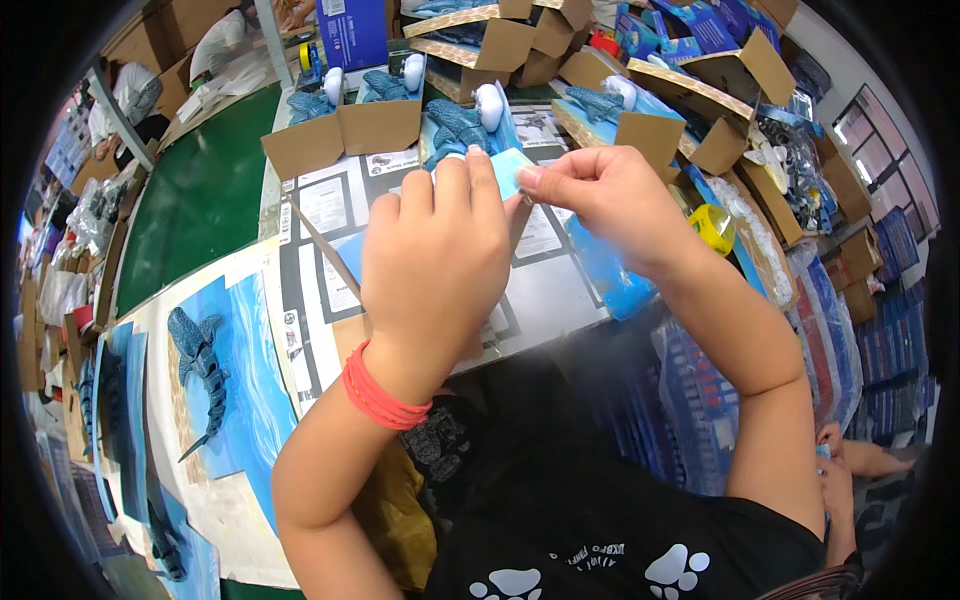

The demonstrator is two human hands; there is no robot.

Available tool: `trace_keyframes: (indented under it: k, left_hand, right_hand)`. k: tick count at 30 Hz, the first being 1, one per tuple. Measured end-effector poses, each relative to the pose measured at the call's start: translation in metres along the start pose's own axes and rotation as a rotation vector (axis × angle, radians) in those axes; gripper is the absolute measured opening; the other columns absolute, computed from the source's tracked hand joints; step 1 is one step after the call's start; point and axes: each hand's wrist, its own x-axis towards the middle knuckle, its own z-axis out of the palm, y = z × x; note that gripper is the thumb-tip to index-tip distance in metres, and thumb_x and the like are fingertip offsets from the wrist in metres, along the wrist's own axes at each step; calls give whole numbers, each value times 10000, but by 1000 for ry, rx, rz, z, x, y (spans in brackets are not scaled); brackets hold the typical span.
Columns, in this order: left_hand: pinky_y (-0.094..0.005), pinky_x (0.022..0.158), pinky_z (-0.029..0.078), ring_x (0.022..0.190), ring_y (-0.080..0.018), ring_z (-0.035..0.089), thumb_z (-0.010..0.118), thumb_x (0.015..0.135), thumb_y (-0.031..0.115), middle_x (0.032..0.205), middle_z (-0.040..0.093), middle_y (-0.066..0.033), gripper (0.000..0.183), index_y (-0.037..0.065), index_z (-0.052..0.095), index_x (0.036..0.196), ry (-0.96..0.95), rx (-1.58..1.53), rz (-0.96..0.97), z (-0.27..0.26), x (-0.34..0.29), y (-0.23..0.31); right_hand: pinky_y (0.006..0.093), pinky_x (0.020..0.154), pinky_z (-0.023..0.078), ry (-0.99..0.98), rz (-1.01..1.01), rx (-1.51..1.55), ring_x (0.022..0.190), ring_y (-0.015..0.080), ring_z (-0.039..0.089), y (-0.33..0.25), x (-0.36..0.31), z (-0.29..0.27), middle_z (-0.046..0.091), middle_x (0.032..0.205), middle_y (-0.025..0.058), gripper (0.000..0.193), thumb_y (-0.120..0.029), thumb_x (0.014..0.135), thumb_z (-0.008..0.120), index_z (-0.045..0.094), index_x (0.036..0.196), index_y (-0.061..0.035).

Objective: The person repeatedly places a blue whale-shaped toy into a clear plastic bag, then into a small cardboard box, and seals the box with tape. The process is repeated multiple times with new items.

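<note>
My left hand [440, 235] is closed over a blue-printed cardboard piece [348, 252], its back toward me and fingers bent over the far edge. Only parts of the piece show; its brown edge sticks out left of the hand. My right hand [610, 195] pinches a light blue corner [510, 168], thumb against fingertips, close beside the left fingers. Whether that corner belongs to the same piece is hidden. Just beyond my hands, a blue speckled toy shark [458, 122] with a white rounded part [488, 105] lies on a blue printed backing.
Printed white sheets [325, 205] cover the worktable. Open cardboard boxes [380, 128] with similar toys stand behind. At left, a jointed toy shark [200, 365] lies on a blue card beside a green surface [205, 190]. A yellow tape roll [712, 228] sits at right. Other people work nearby.
</note>
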Motion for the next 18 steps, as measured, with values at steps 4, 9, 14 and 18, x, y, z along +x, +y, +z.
trace_keyframes:
  k: [4, 9, 14, 18]
  left_hand:
    - [-318, 625, 422, 761, -200, 551, 601, 949, 331, 852, 598, -52, 389, 3, 708, 1128, 29, 89, 87, -1, -3, -2]
    - [-306, 654, 489, 709, -193, 580, 590, 903, 178, 885, 621, -66, 423, 89, 631, 1314, 30, 141, 177, -7, -3, -7]
    - [-306, 520, 450, 573, -206, 562, 563, 974, 198, 758, 605, -112, 230, 139, 627, 1188, -15, 138, 290, -10, 4, -13]
    - [-312, 570, 489, 638, -216, 617, 588, 933, 190, 822, 632, -105, 246, 106, 619, 1162, -48, 103, 309, -7, 6, -18]
  right_hand:
    - [258, 671, 475, -21, 142, 106, 767, 84, 599, 3, -6, 3, 696, 859, 35, 341, -329, 904, 762, 748, 991, 1]
    - [239, 651, 460, -160, 147, 466, 776, 67, 585, 44, -3, 0, 691, 919, 19, 312, -309, 924, 736, 722, 1041, -21]
    - [245, 681, 495, -17, -114, 467, 825, 73, 612, 50, -9, 23, 704, 948, 18, 255, -213, 943, 704, 712, 1088, -3]
    - [273, 695, 526, 264, -317, 267, 800, 98, 650, 61, 1, 45, 739, 912, 62, 247, -198, 947, 694, 727, 1069, 14]
